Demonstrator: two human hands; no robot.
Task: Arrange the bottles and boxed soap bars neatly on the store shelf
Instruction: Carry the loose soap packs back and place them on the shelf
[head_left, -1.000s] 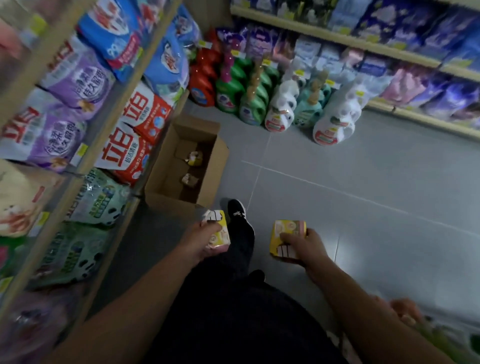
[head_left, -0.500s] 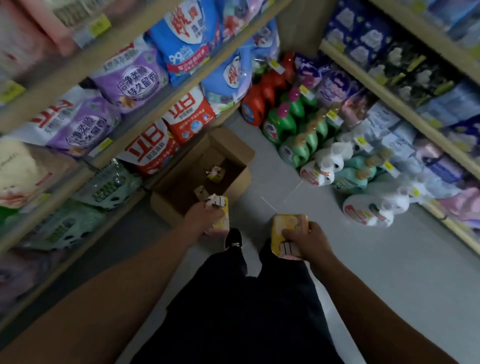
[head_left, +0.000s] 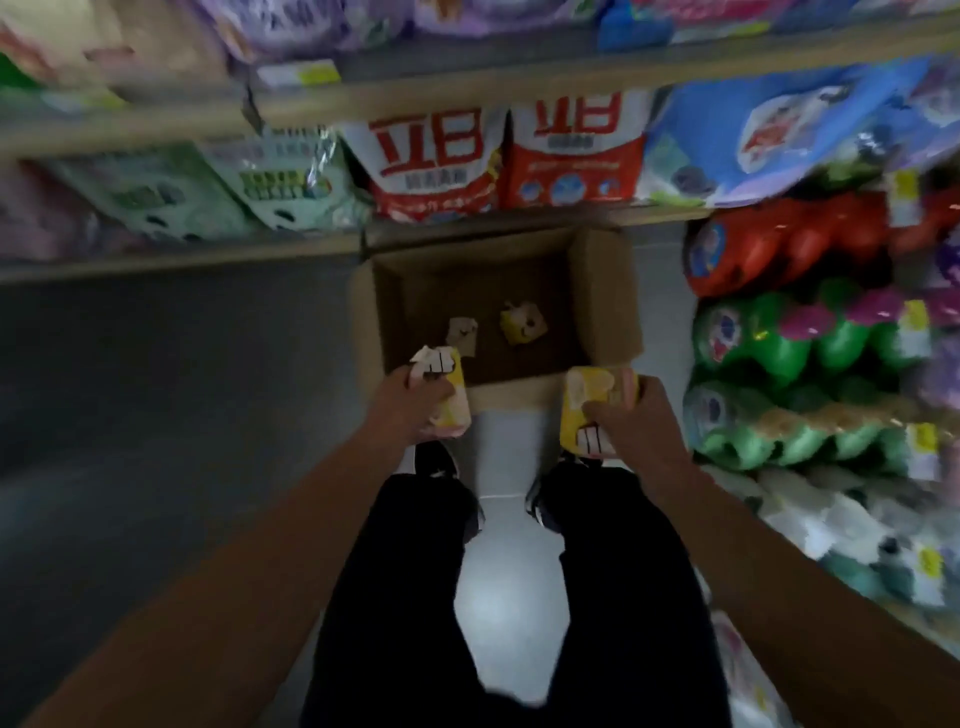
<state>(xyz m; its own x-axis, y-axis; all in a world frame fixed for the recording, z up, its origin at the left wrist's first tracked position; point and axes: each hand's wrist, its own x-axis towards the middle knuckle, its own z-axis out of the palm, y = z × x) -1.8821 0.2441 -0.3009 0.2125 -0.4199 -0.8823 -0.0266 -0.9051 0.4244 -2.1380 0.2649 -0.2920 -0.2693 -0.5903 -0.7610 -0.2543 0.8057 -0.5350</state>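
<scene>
Since a second ago the person has turned to face the shelf (head_left: 467, 88) head-on, so the cardboard box (head_left: 602, 296) now sits straight ahead of both feet instead of off to the left. Both hands have travelled forward with their soap boxes: the left hand (head_left: 410, 402) now holds its box (head_left: 447, 395) at the carton's near left corner, and the right hand (head_left: 639, 421) holds its yellow box (head_left: 587, 410) over the carton's near right edge. The floor bottles (head_left: 779, 353) have shifted from the far side to the right side.

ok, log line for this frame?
left hand: holds soap box | right hand: holds soap box | carton: two boxes left
</scene>
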